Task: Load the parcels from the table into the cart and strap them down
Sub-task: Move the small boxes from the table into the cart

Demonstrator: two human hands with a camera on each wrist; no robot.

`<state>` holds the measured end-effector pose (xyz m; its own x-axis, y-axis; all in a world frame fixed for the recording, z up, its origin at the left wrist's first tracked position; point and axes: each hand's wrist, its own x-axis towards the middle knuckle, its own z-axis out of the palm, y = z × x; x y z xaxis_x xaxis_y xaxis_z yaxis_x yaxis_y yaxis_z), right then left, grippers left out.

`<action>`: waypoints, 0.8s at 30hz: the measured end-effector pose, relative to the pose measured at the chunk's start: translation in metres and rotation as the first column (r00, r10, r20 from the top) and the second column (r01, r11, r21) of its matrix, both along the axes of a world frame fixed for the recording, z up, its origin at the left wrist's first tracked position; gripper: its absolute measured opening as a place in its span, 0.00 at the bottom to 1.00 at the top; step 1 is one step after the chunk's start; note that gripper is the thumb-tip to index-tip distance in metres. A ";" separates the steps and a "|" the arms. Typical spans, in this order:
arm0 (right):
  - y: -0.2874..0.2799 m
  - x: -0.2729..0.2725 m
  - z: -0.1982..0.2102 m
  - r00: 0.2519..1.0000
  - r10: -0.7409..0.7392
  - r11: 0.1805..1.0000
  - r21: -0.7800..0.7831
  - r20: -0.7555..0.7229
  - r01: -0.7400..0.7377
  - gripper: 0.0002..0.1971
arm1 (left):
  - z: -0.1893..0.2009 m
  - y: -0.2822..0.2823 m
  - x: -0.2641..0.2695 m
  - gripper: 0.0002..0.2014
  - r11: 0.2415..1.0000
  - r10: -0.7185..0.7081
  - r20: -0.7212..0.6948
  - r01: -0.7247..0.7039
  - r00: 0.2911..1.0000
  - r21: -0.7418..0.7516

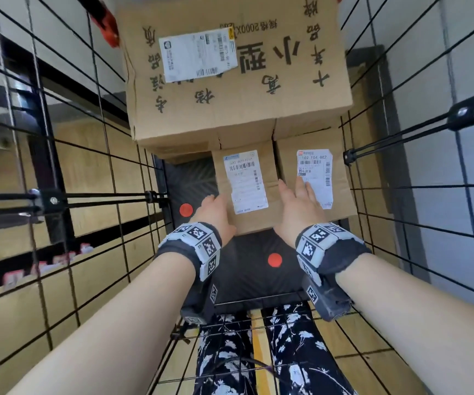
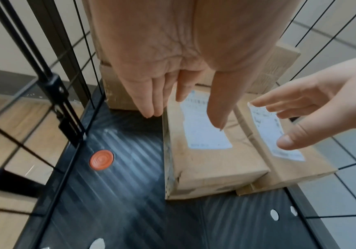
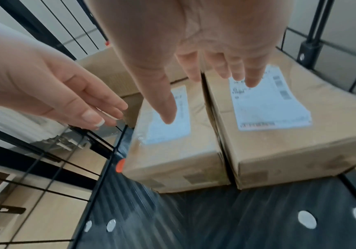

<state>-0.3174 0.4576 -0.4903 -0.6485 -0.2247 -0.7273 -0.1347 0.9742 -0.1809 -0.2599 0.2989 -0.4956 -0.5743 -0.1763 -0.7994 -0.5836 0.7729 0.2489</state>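
Note:
Two small brown parcels with white labels lie side by side on the cart floor, the left parcel (image 1: 245,181) (image 2: 211,165) (image 3: 173,160) tight against the right parcel (image 1: 342,181) (image 2: 313,165) (image 3: 300,148). Behind them a large printed carton (image 1: 238,89) sits higher up. My left hand (image 1: 215,203) (image 2: 185,116) (image 3: 70,101) is at the left parcel's left edge, fingers straight, thumb over its top. My right hand (image 1: 298,206) (image 3: 205,94) (image 2: 313,107) hovers with spread fingers over the seam and the right parcel's label. Neither hand holds anything. Whether they touch the cardboard I cannot tell.
Black wire mesh walls (image 1: 101,172) (image 1: 401,181) close the cart in on both sides. Its ribbed black floor (image 1: 247,280) carries two red discs (image 1: 274,260) (image 1: 185,210). A red-orange object (image 1: 107,27) hangs at the far left corner. My legs (image 1: 287,352) stand behind the near mesh.

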 end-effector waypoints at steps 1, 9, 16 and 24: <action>-0.002 -0.001 0.010 1.000 -0.001 1.000 -0.012 -0.011 0.001 0.42 | 0.010 -0.002 -0.002 0.30 1.000 0.000 -0.020 0.000 1.000 -0.008; -0.028 -0.006 0.117 0.992 -0.027 0.996 -0.089 -0.127 0.016 0.43 | 0.118 -0.017 -0.015 0.29 0.998 -0.027 -0.180 0.018 0.983 -0.053; -0.060 0.010 0.227 0.957 -0.024 0.981 -0.190 -0.289 -0.032 0.43 | 0.230 -0.030 -0.001 0.28 0.991 -0.067 -0.350 0.022 0.934 -0.129; -0.087 0.037 0.334 0.883 0.041 0.939 -0.283 -0.468 -0.194 0.38 | 0.349 -0.042 0.043 0.25 0.977 0.015 -0.511 -0.122 0.859 -0.177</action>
